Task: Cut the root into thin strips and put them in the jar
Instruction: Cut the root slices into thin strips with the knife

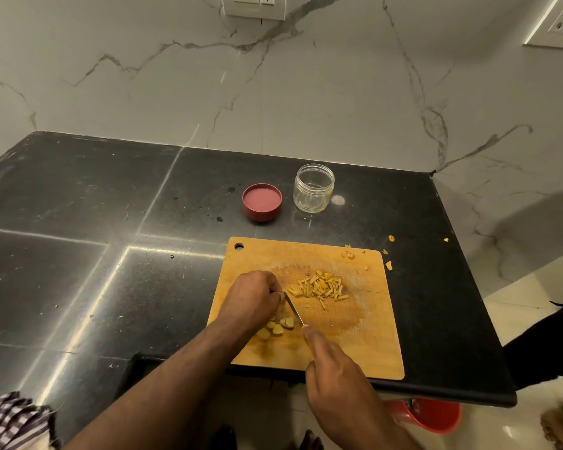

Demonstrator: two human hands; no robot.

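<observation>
Two hands work on a board [355, 345] at the table's [78, 254] front edge: left [252, 300] curled over root [278, 326] slices, right [335, 371] gripping a knife [294, 308]. Strips [320, 287] lie mid-board. Open jar [313, 192] behind. No readable writing.

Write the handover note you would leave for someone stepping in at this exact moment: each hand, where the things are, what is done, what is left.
Left hand: pressed down on the root slices at the cutting board's near left, fingers curled against the blade.
Right hand: holds the knife, blade down beside the left fingers.
Root slices: several uncut pieces lie by the left hand.
Strips: a pile sits mid-board, right of the blade.
Jar: open and upright on the counter behind the board, no strips in it; its red lid lies beside it.
Done: part of the root is cut.
Left: strip the remaining slices, move everything into the jar.
</observation>
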